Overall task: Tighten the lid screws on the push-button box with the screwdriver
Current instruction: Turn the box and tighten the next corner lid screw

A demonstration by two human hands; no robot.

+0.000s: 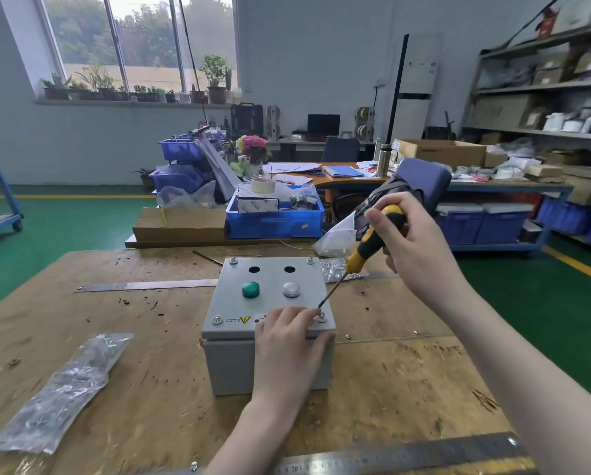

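Note:
A grey push-button box stands on the wooden workbench, its lid carrying a green button, a white button and two open holes. Screws sit at the lid corners: near left, near right, far left, far right. My left hand lies over the lid's near right edge, fingertips beside the near right screw. My right hand grips the yellow-and-black screwdriver, tilted, its tip just above and left of that screw.
A clear plastic bag of parts lies at the left of the workbench. A steel ruler lies behind the box and another at the near edge. A foil bag sits behind the box. Blue crates stand beyond.

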